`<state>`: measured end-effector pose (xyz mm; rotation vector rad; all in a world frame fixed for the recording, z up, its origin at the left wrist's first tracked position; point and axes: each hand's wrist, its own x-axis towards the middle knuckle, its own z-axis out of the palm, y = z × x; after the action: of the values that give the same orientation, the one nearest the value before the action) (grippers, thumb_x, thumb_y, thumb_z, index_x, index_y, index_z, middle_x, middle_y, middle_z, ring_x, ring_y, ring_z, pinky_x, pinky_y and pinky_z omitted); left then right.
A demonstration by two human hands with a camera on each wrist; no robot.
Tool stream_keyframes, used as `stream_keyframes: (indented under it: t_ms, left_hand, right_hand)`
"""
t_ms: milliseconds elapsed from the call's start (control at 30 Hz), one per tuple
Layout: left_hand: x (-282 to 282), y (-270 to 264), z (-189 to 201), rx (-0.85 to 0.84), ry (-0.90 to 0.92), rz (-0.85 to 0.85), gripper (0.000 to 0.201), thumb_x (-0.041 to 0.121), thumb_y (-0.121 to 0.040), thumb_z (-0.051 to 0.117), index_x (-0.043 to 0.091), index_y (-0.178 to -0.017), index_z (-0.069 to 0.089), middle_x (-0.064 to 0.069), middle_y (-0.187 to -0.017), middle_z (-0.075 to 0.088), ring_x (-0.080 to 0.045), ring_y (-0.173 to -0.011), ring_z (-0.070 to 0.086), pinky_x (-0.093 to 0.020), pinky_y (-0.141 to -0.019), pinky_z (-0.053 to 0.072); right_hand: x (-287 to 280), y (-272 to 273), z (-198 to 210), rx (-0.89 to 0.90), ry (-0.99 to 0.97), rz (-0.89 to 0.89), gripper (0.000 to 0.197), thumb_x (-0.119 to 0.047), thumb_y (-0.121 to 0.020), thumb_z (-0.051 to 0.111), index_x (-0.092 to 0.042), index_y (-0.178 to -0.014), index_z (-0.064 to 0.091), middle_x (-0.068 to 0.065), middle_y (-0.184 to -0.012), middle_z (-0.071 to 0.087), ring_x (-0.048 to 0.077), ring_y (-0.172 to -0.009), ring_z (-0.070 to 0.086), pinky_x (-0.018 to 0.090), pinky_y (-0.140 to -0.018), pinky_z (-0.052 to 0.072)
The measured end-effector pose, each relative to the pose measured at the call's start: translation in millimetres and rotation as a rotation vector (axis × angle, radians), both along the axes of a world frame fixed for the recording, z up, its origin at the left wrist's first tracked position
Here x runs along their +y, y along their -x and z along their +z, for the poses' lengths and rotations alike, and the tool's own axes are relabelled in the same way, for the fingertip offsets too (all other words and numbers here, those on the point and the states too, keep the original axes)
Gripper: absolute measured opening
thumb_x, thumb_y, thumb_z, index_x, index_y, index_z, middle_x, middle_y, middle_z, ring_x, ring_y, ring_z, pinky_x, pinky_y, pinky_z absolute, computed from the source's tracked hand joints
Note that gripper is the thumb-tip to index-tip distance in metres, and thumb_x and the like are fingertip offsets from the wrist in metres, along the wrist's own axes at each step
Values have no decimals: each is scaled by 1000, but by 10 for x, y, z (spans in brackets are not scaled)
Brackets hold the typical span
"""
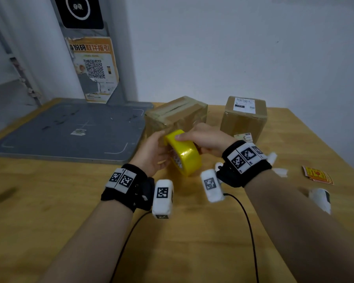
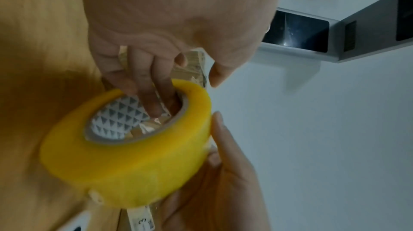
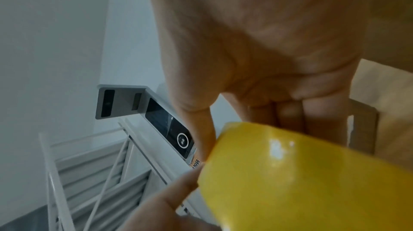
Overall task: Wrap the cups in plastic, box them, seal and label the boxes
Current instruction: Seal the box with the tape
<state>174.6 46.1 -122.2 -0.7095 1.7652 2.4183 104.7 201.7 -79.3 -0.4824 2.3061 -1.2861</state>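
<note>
Currently both hands hold one thick roll of yellow packing tape (image 1: 184, 152) above the light wooden tabletop (image 1: 49, 201), just in front of a brown cardboard box sealed with clear tape (image 1: 175, 115). The left hand (image 1: 151, 154) has several fingers (image 2: 147, 93) hooked into the roll's cardboard core, as the left wrist view shows; the core's inner wall carries a grey triangle print. The right hand (image 1: 204, 137) grips the roll from the other side, thumb lying across the top of the outer yellow face, remaining fingers curled behind the far edge. The roll stands on edge, tilted, its open side turned toward the left hand. Whether it touches the box cannot be told.

A second brown cardboard box bearing a white printed shipping label on its top (image 1: 244, 117) stands to the right of the first, well apart from it, with a small paper tag (image 1: 243, 137) at its base. A small stack of red and yellow stickers (image 1: 317, 174) lies near the table's right edge. A grey mat with white corner marks (image 1: 70, 129) occupies the table's far left. An orange poster with a QR code (image 1: 94, 68) hangs on the grey post behind the mat.
</note>
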Motion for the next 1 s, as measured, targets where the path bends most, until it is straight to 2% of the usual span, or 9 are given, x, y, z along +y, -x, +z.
stream_keyframes:
  t_ms: [67,133,267,400,467,633,767,900,1000]
  left_hand:
    - [82,31,9,30,-31,14,38,40,-99,59,17,-129,64,-10,-127,70,-21,-99,68,-31,-76,53]
    - [173,78,28,53,-83,45,45,31,-100,62,10,-139,57,-17,-132,66,-25,-104,70,-32,-67,60]
    - [293,145,-4,69,-159,133,47,26,-98,63,7,-139,53,-16,-117,67,-26,-94,70,-30,-54,59]
    - [363,204,-95,74,-172,184,48,29,-94,67,8,-136,57,-12,-104,70,-22,-81,70,-28,-53,57]
    - [379,212,-115,89,-162,201,43,31,-95,67,9,-132,62,-10,-98,69,-20,-78,69,-27,-53,57]
    - [385,168,-138,95,-114,190,29,31,-94,66,14,-118,67,-7,-92,71,-18,-71,70,-27,-53,57]
    - [365,143,-148,100,-81,182,21,31,-93,66,17,-108,68,-6,-91,70,-20,-75,69,-30,-62,57]
    - [369,144,-178,121,-79,204,19,33,-91,68,17,-103,71,-8,-94,69,-22,-82,67,-32,-68,54]
    - [386,151,-186,140,-80,215,20,31,-91,68,15,-102,71,-8,-92,67,-22,-81,64,-31,-66,51]
  right_hand:
    - [46,0,-15,4,10,24,60,-42,-87,80,11,-114,70,26,-105,74,36,-99,75,48,-88,61]
    - [138,17,-5,56,-2,-16,51,-45,-94,72,3,-109,74,18,-101,76,29,-90,76,43,-82,63]
    - [490,120,-52,217,-244,-203,45,-52,-98,57,-10,-102,73,5,-89,77,21,-70,71,31,-62,55]
    - [790,188,-302,132,-621,-136,44,-49,-91,70,-6,-85,61,7,-66,69,20,-46,57,26,-48,45]
    - [835,189,-423,70,-665,-87,39,-41,-86,77,-8,-75,60,1,-46,59,16,-35,51,23,-46,43]
    - [822,243,-517,90,-592,-65,28,-21,-81,79,-7,-69,57,2,-43,46,19,-38,39,23,-47,32]
    - [757,297,-366,188,-201,-195,12,-25,-98,67,-14,-100,70,4,-61,64,15,-42,49,22,-42,37]
    - [514,381,22,386,247,-149,5,-14,-100,59,-17,-100,63,1,-87,78,17,-75,75,27,-59,51]
    - [266,468,195,521,227,29,10,-19,-97,67,-20,-107,65,0,-99,75,12,-92,72,28,-77,52]
